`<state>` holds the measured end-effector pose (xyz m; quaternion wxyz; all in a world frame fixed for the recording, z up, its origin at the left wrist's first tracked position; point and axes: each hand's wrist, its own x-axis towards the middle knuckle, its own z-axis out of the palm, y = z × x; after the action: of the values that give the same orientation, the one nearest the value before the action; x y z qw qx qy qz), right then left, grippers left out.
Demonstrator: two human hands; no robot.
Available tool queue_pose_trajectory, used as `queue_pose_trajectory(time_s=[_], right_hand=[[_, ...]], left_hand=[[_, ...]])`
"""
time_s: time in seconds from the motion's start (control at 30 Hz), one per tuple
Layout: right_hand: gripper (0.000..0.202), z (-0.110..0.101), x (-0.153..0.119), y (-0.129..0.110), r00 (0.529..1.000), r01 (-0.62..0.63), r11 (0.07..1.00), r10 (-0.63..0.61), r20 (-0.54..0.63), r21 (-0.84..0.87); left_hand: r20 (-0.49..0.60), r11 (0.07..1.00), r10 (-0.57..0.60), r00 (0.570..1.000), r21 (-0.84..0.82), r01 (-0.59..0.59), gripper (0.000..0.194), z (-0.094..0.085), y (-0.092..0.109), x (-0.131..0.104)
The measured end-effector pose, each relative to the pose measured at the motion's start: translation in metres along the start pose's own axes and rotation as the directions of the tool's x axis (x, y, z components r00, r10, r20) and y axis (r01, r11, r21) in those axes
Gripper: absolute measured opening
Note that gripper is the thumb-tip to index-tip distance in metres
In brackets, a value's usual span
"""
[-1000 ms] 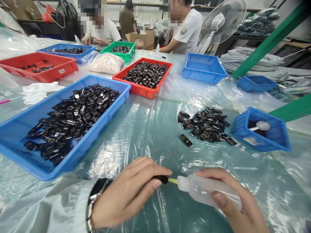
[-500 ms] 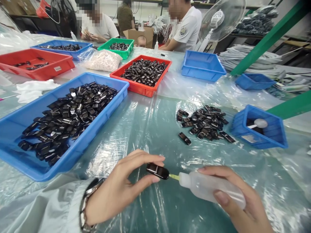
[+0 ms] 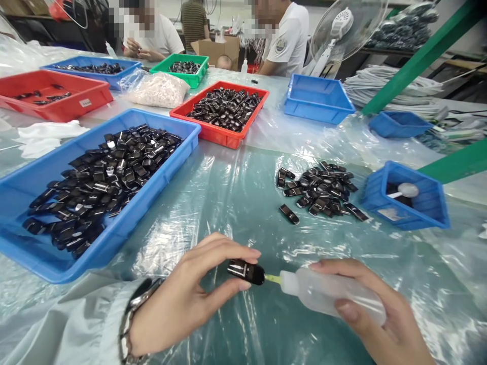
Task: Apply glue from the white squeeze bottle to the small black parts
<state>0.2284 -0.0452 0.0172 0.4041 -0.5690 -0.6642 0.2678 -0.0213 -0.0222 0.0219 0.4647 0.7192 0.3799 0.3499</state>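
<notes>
Between thumb and fingers, my left hand (image 3: 198,289) pinches a small glossy black plastic casing (image 3: 245,271) just above the table. My right hand (image 3: 375,304) is wrapped round a translucent squeeze bottle (image 3: 327,294) lying nearly level. Its thin yellowish nozzle tip (image 3: 272,278) meets the rounded right end of the casing; whether any liquid comes out I cannot make out. Beyond my hands, a loose pile of similar black casings (image 3: 323,190) lies on the plastic sheet, with one casing (image 3: 288,214) slightly apart. More fill the large blue tray (image 3: 160,175) at left.
Behind stand a red tray (image 3: 243,138) of black pieces, a green tray (image 3: 198,79) and a blue bin (image 3: 319,109). A small blue bin (image 3: 411,203) with a white scoop is at right, near a green post (image 3: 418,61). Two people in white shirts sit across the table.
The casing has rolled slightly in my left fingers, while the nozzle stays at its end. The view has shifted a little, so the trays appear slightly higher.
</notes>
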Motion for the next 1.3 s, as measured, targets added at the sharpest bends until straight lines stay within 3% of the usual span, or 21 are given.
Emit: queue_pose_trajectory(time_s=[0.57,0.77,0.83,0.93,1.03,1.13,1.3], right_hand=[[0.021,0.005,-0.003,-0.007,0.997,-0.081,0.995,0.082,-0.012,0.065],[0.027,0.001,0.000,-0.004,0.994,-0.100,0.994,0.097,0.045,0.050],[0.029,-0.002,0.003,-0.002,0.993,-0.109,0.993,0.106,0.051,0.047],[0.028,-0.008,0.010,0.003,0.989,-0.142,0.990,0.142,0.030,0.018],[0.027,-0.010,0.018,0.011,0.973,-0.205,0.979,0.201,0.110,0.023],[0.034,-0.002,0.021,0.019,0.963,-0.195,0.978,0.176,0.205,0.072],[0.032,0.016,0.022,0.023,0.983,-0.096,0.994,0.086,0.164,0.055]], left_hand=[[0.002,0.999,-0.001,1.000,0.054,0.001,0.029,0.001,0.000,0.000],[0.010,0.993,0.014,1.000,0.121,-0.015,0.031,0.001,0.000,-0.003],[-0.034,0.987,0.009,0.999,0.162,-0.003,0.032,0.001,-0.002,-0.002],[-0.191,0.972,-0.016,0.981,0.229,0.060,0.029,-0.003,-0.007,0.000],[-0.283,0.952,-0.075,0.956,0.265,0.153,0.025,-0.006,-0.014,0.003],[-0.244,0.948,-0.150,0.958,0.241,0.209,0.026,-0.004,-0.019,0.004],[-0.150,0.945,-0.183,0.971,0.246,0.216,0.027,0.001,-0.023,0.001]])
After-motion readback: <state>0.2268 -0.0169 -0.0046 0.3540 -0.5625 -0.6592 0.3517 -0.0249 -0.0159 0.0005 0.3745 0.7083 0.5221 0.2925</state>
